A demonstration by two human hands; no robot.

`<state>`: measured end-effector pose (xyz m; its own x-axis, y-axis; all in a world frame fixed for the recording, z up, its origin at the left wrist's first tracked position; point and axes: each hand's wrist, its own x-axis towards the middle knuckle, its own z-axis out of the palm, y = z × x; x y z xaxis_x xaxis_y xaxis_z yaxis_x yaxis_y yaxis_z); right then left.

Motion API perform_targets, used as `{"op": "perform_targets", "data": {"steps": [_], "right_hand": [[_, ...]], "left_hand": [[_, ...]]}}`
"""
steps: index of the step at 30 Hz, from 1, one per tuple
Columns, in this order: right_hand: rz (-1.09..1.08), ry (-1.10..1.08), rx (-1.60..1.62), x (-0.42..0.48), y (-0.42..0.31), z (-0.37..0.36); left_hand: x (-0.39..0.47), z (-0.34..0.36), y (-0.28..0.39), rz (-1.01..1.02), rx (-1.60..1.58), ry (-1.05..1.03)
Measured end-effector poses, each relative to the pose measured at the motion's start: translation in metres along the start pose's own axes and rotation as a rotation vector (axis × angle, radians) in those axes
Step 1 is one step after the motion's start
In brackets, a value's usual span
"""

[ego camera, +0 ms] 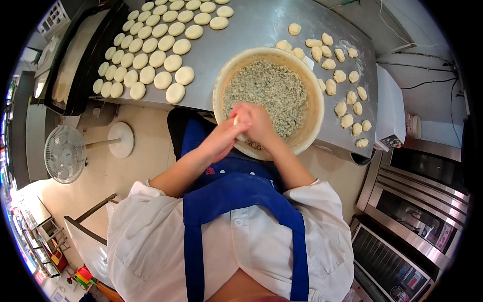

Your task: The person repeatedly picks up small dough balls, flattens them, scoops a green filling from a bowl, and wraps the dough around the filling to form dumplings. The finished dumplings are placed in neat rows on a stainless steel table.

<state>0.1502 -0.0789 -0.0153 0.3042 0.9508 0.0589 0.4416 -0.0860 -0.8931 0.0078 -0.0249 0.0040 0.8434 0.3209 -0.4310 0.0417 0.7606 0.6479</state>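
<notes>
My left hand (pixel 222 141) and my right hand (pixel 258 122) are cupped together over the near rim of a large round bowl (pixel 317 113). Between them is a piece of pale dough (pixel 236 121), mostly hidden by my fingers. Crumbly grey-green filling (pixel 268 87) lies in the bowl, flecked with darker bits. To the right of the bowl, several lumps of raw dough (pixel 328 64) are scattered on the steel table. Flattened round dough cakes (pixel 149 45) stand in rows on the left side.
The bowl overhangs the front edge of the steel work table (pixel 249 22), partly covering a white object (pixel 309 62). A white pedestal fan (pixel 65 154) stands on the floor at left. Stainless ovens (pixel 411 211) are at right, near a white appliance (pixel 390 105) beside the table.
</notes>
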Motion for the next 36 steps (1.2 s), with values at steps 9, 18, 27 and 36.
{"op": "perform_targets", "data": {"steps": [9,18,27,36], "right_hand": [[-0.126,-0.051,-1.207,0.032,0.045,0.003],[-0.361,-0.060,-0.955,0.028,0.050,-0.015],[-0.067,0.225,-0.530,-0.001,0.024,-0.022],[-0.050,0.350,-0.434,0.001,0.024,-0.032]], "left_hand": [[0.005,-0.027,0.014,0.090,-0.007,0.146],[0.007,-0.033,0.019,0.061,-0.303,0.026],[0.018,-0.019,0.026,-0.099,-0.684,0.132],[0.032,-0.006,0.008,-0.089,-0.436,0.113]]}}
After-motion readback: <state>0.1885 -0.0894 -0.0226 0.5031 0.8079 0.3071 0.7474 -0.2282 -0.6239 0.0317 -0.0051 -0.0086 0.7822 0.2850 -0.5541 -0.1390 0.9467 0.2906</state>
